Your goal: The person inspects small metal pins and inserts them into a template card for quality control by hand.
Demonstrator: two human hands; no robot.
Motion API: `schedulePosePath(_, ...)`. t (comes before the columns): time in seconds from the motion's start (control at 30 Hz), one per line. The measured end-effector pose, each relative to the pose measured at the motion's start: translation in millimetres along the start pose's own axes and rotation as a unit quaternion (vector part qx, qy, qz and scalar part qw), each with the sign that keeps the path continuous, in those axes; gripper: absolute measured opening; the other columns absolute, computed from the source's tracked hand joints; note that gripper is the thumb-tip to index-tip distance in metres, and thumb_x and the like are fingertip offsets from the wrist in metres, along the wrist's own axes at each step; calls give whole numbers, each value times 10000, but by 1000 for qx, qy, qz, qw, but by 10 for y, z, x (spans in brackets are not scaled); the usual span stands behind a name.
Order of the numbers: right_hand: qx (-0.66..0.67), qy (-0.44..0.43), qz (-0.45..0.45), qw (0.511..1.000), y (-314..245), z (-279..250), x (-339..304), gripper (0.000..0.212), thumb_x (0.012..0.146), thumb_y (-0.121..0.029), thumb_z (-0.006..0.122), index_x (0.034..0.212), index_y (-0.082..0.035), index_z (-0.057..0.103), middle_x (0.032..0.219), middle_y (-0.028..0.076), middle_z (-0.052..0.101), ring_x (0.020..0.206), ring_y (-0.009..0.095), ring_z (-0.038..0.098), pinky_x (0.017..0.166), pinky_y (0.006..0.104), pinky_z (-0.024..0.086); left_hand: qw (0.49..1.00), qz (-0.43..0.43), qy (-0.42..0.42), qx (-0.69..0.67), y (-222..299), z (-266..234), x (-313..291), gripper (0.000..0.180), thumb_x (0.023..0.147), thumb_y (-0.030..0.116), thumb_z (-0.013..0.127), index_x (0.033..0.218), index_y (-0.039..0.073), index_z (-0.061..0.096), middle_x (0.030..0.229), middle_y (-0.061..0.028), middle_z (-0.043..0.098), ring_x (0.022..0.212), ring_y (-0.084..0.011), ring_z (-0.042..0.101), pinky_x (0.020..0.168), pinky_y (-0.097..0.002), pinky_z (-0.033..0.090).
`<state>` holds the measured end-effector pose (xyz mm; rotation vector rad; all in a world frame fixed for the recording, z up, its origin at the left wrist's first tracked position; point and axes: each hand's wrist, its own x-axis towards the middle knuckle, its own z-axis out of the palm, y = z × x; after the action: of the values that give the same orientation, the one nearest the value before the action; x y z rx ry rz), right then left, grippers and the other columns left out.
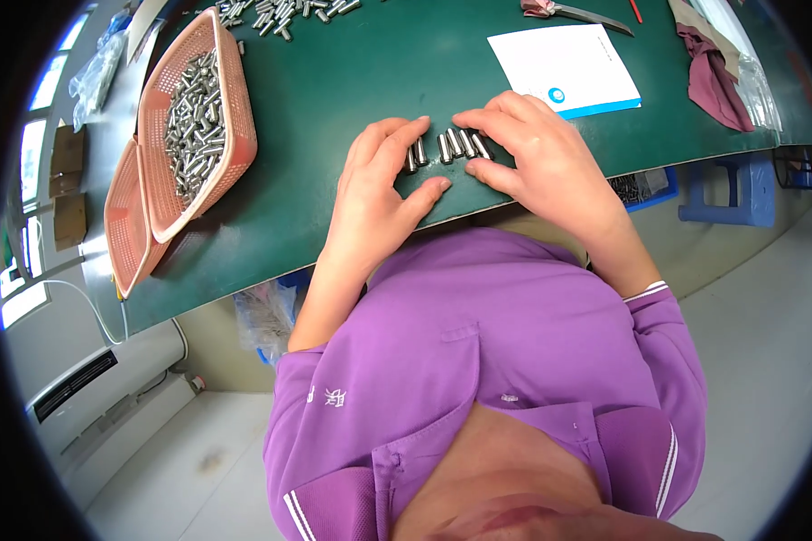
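Observation:
Small shiny metal pins point(457, 144) lie side by side in a short row on the green table, near its front edge. My left hand point(376, 185) rests at the left end of the row, its thumb spread from its curved fingers. Beside those fingertips are a few more metal pins point(419, 151), partly hidden by the hand. At the row's right end is my right hand point(543, 153), index finger and thumb apart with pin ends between them. Whether its fingertips touch the pins, I cannot tell.
A pink plastic basket point(244, 126) full of metal pins stands at left, another pink basket point(126, 225) against it. Loose pins point(289, 13) are heaped at the far edge. A white sheet point(559, 68), scissors point(591, 16) and a maroon cloth point(717, 81) lie right.

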<state>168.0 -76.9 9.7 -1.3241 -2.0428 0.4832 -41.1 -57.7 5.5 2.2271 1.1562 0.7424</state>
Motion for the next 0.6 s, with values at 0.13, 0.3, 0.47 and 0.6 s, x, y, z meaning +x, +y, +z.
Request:
schedulePosePath(0.13, 2, -1, 0, 1000, -16, 55, 5, 306, 740, -121, 720, 1027, -47, 644, 893, 82, 561, 862, 280, 565, 760, 393, 476, 998, -48, -7, -34, 47, 18, 38, 424, 729, 74, 745, 1128, 32, 608, 1086, -127, 569, 951, -275, 570, 788, -356, 494)
schedulePosePath(0.3, 14, 28, -16, 999, -12, 111, 1, 261, 745, -125, 712, 987, -56, 643, 892, 86, 557, 852, 290, 561, 756, 403, 470, 999, -15, 17, -24, 18, 78, 74, 333, 729, 24, 723, 1048, 26, 626, 1045, -97, 573, 840, -218, 559, 725, -311, 482)
schedulePosePath(0.47, 47, 46, -53, 996, 42, 170, -12, 288, 744, -110, 718, 1008, -44, 625, 954, 91, 568, 897, 281, 573, 774, 391, 470, 999, -15, 37, -23, 43, 84, 63, 268, 736, -16, 695, 987, 18, 609, 1034, -98, 591, 788, -190, 552, 670, -289, 472)
schedulePosePath(0.6, 20, 53, -49, 997, 75, 193, -33, 219, 732, -121, 734, 877, -54, 585, 921, 91, 556, 887, 285, 573, 769, 388, 486, 995, -53, 51, -63, 16, 114, 78, 240, 801, -22, 661, 1027, 26, 597, 1021, -38, 590, 726, -70, 489, 649, -213, 426)
